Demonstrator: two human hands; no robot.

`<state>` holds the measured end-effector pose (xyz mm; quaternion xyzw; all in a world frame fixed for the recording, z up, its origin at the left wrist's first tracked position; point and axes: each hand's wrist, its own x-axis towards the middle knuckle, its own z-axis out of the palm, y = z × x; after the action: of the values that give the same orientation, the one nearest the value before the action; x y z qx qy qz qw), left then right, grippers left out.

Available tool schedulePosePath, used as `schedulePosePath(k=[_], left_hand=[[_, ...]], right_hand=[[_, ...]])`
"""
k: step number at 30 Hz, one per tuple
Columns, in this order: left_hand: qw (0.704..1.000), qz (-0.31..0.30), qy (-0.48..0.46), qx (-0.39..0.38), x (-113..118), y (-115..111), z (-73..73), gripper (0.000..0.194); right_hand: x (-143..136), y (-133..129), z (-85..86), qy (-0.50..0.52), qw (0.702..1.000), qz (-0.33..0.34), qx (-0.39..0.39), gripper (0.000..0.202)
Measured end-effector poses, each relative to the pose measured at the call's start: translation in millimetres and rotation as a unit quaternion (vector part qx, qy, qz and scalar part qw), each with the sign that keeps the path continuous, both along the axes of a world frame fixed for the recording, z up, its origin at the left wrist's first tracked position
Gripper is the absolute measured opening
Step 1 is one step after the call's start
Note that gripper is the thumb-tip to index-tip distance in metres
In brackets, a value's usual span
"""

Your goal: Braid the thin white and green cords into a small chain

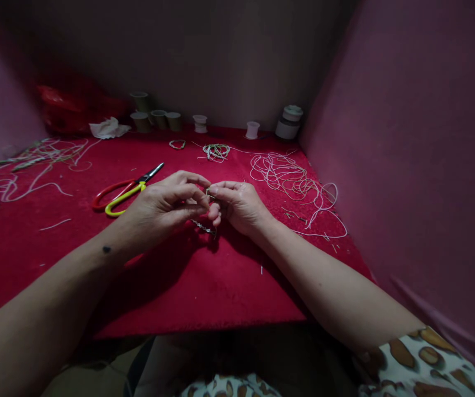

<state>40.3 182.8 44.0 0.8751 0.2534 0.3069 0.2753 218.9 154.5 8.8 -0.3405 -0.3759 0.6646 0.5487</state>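
Head view, sole camera. Both hands meet fingertip to fingertip above the red-covered tabletop point(220, 300).

Right hand point(241, 205): thumb and forefinger pinch a thin cord point(211, 194); remaining fingers curl beneath. Left hand point(175, 199): fingers bent, tips drawn in against the cord from the opposite side; whether they actually clamp it cannot be told.

Key relation: the cord lies right at the meeting fingertips, so neither hand is clearly nearer. A pale beaded strand point(202, 226) hangs below the fingertips, on the wearer's side of them. Its visible part slopes from under the left thumb down toward the right. Join between strand and cord: hidden by fingers.

Surroundings: scissors point(141, 186) lie beyond and left of the left hand, just beside it, blades pointing away and rightward. Bundled cords point(216, 151) lie straight beyond both hands. A loose tangle of pale cord point(276, 172) spreads beyond and right of the right hand. Spools point(174, 122) stand farther off, beyond the left hand.
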Motion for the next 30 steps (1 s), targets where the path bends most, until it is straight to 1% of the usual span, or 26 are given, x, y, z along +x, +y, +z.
schedulePosePath(k=[4,7,13,17,22,27,30], left_hand=[[1.000,-0.005,-0.010,0.005,-1.4,1.5,-2.6,0.014],[1.000,-0.008,-0.004,0.008,-1.2,0.9,-1.3,0.013],[1.000,-0.007,-0.001,0.012,1.7,-2.2,1.4,0.016],[1.000,-0.002,-0.007,-0.004,3.5,-4.3,0.7,0.017],[0.999,0.013,-0.015,-0.042,5.5,-7.0,0.3,0.020],[0.999,0.016,-0.010,-0.033,6.1,-6.8,-1.6,0.020],[0.998,0.018,-0.015,-0.053,6.6,-6.9,-0.4,0.017]], right_hand=[[0.6,0.8,0.1,0.019,1.000,-0.005,-0.001,0.008],[1.1,1.9,-0.2,0.022,1.000,0.001,-0.001,0.009],[-0.7,1.9,-1.6,0.018,1.000,-0.006,0.000,0.018],[-1.8,1.9,-3.6,0.006,1.000,-0.007,-0.002,0.020],[-2.2,3.1,-4.4,-0.003,1.000,-0.012,-0.010,0.018],[-2.9,3.0,-5.0,-0.017,1.000,-0.015,-0.021,0.017],[-2.4,3.1,-6.3,-0.009,0.999,-0.022,-0.023,0.013]])
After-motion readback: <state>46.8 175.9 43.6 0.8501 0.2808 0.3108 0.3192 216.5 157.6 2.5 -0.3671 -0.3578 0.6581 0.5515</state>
